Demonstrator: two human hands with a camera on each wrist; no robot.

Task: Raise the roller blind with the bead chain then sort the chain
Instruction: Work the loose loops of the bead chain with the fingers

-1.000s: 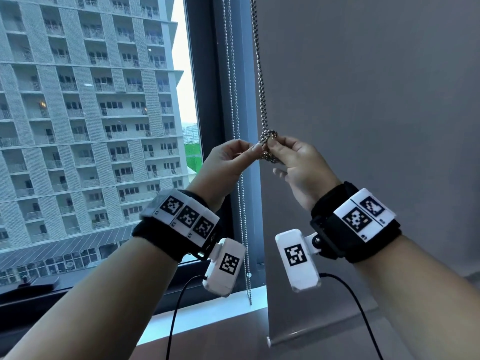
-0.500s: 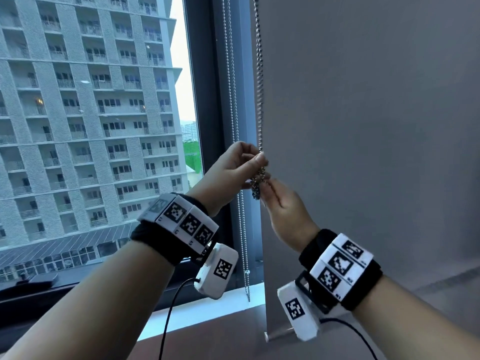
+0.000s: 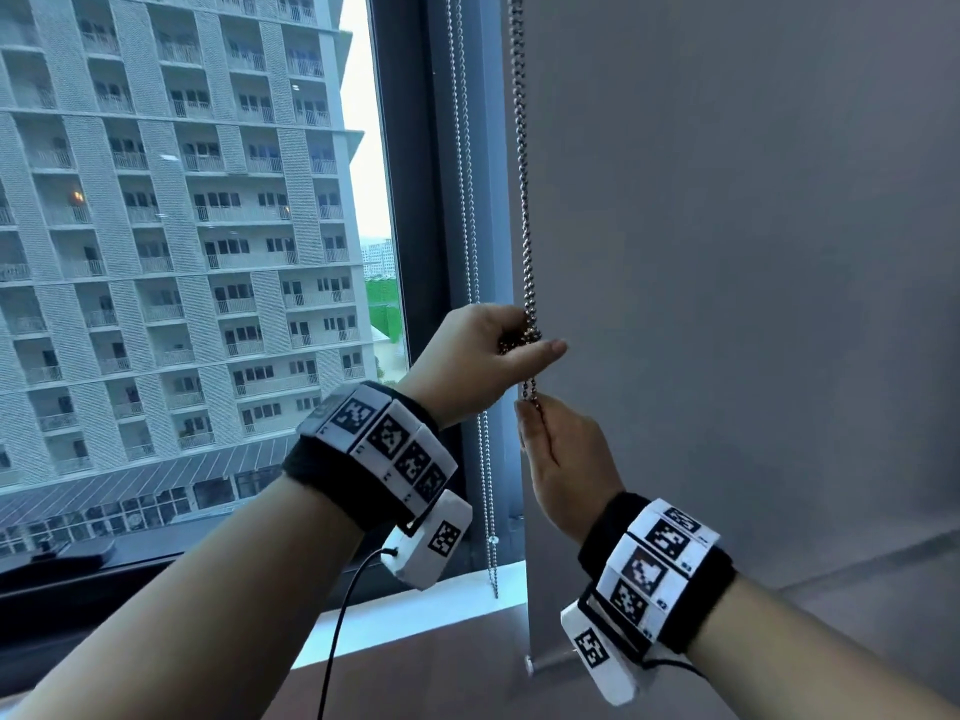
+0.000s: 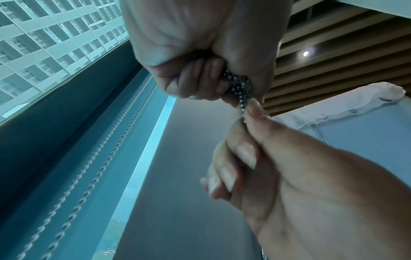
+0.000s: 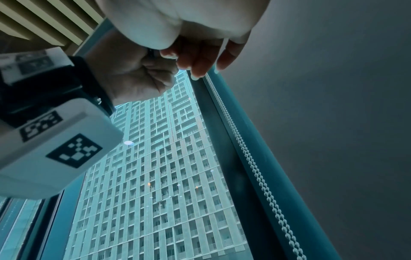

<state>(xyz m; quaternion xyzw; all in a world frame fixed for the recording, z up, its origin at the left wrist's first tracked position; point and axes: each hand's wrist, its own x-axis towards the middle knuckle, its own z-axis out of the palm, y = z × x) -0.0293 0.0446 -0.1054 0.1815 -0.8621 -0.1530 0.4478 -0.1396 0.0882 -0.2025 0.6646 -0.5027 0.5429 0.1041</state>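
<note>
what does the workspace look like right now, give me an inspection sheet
surface: pale window sill, bare where seen
job's things: grey blind down near the sill; twisted bead chain hangs at its edge
clutter: nothing seen
grippers: left hand grips bunched chain; right hand just below pinches the chain's tail
cables: black cable from the left wrist camera; second chain hangs free by the frame
surroundings: tower block outside; slatted ceiling

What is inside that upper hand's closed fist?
A bunched clump of the bead chain shows between the curled fingers of the left hand. The right hand pinches the strand just below. How much chain is bunched inside stays hidden.
</note>
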